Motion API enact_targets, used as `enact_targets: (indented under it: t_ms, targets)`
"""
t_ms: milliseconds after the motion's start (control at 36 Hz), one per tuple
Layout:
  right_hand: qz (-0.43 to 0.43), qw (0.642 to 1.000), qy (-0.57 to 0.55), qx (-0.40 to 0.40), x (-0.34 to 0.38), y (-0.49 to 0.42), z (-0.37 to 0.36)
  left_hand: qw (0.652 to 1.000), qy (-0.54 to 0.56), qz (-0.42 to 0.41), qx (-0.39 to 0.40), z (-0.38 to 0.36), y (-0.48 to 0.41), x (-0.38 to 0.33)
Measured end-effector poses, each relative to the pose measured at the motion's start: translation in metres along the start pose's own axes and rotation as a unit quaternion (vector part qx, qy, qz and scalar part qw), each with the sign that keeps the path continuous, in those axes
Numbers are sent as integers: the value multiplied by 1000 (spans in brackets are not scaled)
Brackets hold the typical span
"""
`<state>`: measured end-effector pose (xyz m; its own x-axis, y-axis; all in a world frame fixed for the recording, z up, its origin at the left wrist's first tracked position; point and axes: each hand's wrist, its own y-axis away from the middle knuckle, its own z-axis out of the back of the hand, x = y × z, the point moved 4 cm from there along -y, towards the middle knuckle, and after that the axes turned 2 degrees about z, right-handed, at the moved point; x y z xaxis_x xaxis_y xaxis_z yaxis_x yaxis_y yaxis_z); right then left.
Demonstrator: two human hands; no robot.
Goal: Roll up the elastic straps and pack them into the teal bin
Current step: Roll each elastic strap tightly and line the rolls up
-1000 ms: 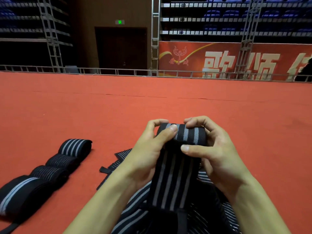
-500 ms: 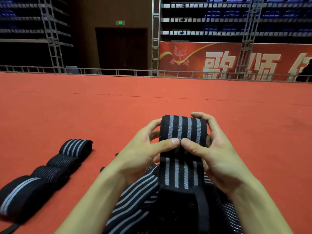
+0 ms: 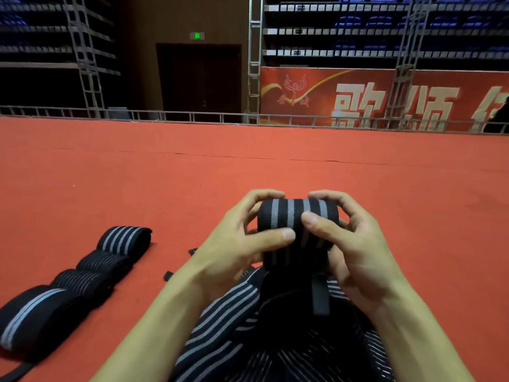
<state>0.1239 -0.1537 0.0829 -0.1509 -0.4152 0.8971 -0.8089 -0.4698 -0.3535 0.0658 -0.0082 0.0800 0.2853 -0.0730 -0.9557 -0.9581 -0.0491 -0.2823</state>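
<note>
Both hands hold a black elastic strap with grey stripes (image 3: 296,216), partly wound into a roll above the red floor. My left hand (image 3: 239,244) grips the roll's left side, thumb pressed across its front. My right hand (image 3: 355,244) grips the right side, thumb on the front and fingers curled over the top. The strap's loose tail hangs down into a pile of unrolled striped straps (image 3: 228,321) below my wrists. No teal bin is in view.
Several rolled straps lie in a diagonal row at the left, from the far roll (image 3: 124,239) to the nearest roll (image 3: 35,315). The red carpet (image 3: 248,166) stretches ahead to a metal railing (image 3: 192,115). Beyond it hangs a red banner (image 3: 385,97).
The roll has turned further and grown thicker, taking up more of the tail. Both thumbs shifted over its front, the right one now higher.
</note>
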Motion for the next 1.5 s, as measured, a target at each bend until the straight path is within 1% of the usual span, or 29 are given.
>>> enact_targets:
  t_ms: [56,111,222,306,389,444,556,611,694,750,861,972,1139,1250,1500]
  targets:
    - [-4,1000,-18,11,1,0,-1,998,60,35,-12,0,0,0]
    - [-4,999,-34,15,2,0,-2,996,70,45,-20,-1,-1,-2]
    - [-9,999,-39,18,1,0,-1,996,87,26,-24,3,0,-4]
    - [-9,999,-5,32,0,-1,0,996,83,-10,-25,6,0,-5]
    - [6,998,46,30,0,-2,5,996,85,-24,-23,6,-1,-5]
    - [26,997,75,22,0,-3,7,995,99,-19,-17,5,-1,-4]
    - [71,990,124,12,2,-1,7,993,119,17,1,2,-1,-3]
    - [91,984,152,14,3,0,5,993,112,25,-9,3,-1,-3]
    - [96,982,159,22,2,1,4,994,109,26,-12,5,-1,-3]
    - [83,983,160,33,1,1,5,995,94,21,-15,7,0,-3]
    - [30,985,161,53,-2,0,10,998,40,-5,-41,10,-2,3]
    - [22,983,180,43,1,0,14,998,20,-18,-51,9,-5,9]
    - [19,983,176,57,-3,-1,15,998,44,52,-7,14,-5,15]
    - [2,981,180,66,-9,-2,17,997,25,79,3,16,-4,17]
    - [-5,977,200,76,-14,-2,18,999,-29,34,-27,21,-7,24]
